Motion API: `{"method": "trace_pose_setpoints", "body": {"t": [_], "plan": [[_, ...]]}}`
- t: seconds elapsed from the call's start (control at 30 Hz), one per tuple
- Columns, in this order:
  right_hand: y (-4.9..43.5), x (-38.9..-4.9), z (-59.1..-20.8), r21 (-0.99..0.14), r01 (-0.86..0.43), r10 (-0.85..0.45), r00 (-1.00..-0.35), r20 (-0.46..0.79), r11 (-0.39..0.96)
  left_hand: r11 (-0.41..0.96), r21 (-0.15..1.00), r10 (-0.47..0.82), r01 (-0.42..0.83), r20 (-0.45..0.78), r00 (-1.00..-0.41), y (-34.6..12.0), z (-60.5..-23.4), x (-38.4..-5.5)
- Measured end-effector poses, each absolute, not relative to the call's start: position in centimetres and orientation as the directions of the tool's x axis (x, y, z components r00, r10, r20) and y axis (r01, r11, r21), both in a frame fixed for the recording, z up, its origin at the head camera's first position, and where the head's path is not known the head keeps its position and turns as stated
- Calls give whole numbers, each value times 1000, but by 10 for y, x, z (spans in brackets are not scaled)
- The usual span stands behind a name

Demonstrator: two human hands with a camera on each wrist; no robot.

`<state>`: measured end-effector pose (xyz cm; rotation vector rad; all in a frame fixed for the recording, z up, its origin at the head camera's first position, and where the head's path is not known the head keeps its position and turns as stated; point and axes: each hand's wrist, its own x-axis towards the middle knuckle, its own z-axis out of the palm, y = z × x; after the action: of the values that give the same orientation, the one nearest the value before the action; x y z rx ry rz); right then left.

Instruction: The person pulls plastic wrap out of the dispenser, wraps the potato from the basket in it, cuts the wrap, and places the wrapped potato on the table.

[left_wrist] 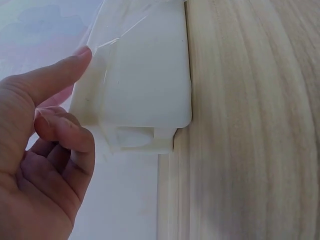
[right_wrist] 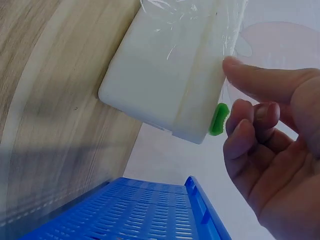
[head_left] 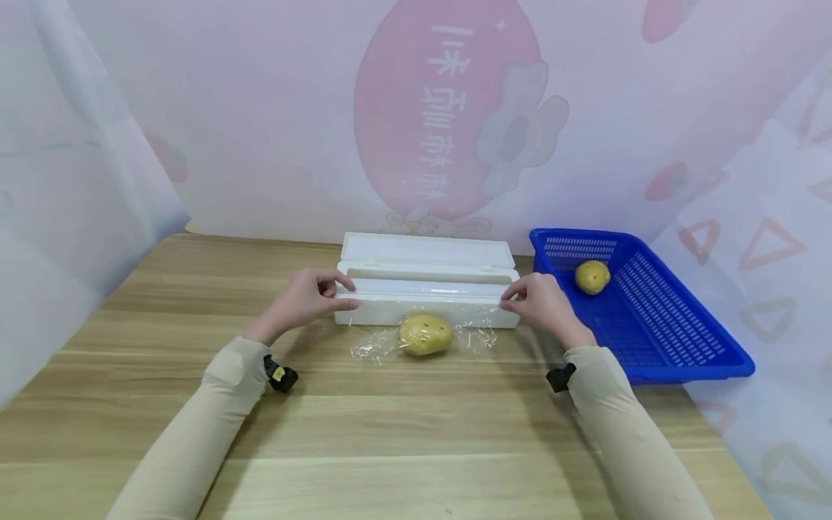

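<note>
From here I see both forearms in pale sleeves (head_left: 195,433) come over the table's (head_left: 390,448) near edge and slant inward, so the hands frame a long white box (head_left: 383,314) near the table's far edge, its lid (head_left: 425,250) tipped back.

The left hand (head_left: 308,292) is at the box's left end, wrist angled inward; the thumb reaches nearly straight to the upper front edge, the forefinger bends above it, and the other fingers curl loosely. The right hand (head_left: 544,307) nearly mirrors it at the right end, thumb tip at that edge, fingers folded just beside a green piece (right_wrist: 219,119). On each hand a modest gap parts thumb and curled fingers; I can't tell whether either pinches the clear film (head_left: 377,345).

That film lies over the box front and around a potato (head_left: 425,334), which sits on the table just in front of the box's middle. By the table's right edge is a blue basket (head_left: 689,373), a second potato (head_left: 592,277) inside toward its far wall.
</note>
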<state>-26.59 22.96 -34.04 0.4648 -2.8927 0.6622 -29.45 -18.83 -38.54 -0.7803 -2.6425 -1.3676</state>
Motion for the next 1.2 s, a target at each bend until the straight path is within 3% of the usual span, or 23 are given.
{"method": "trace_pose_setpoints", "body": {"t": [0.17, 0.57, 0.9, 1.2], "plan": [[231, -266, -341, -383, -302, -252, -952, 176, 873, 468, 755, 408, 459, 277, -870, -188, -386, -294], [232, -264, -340, -342, -331, -254, -935, 249, 880, 453, 775, 401, 440, 263, -878, -188, -382, -291], [236, -245, -348, -458, -360, -289, -932, 218, 813, 445, 839, 435, 314, 104, -894, -189, -373, -286], [238, -233, -355, -511, -338, -278, -941, 193, 790, 381, 905, 497, 190, -27, -868, -189, -364, -275]]}}
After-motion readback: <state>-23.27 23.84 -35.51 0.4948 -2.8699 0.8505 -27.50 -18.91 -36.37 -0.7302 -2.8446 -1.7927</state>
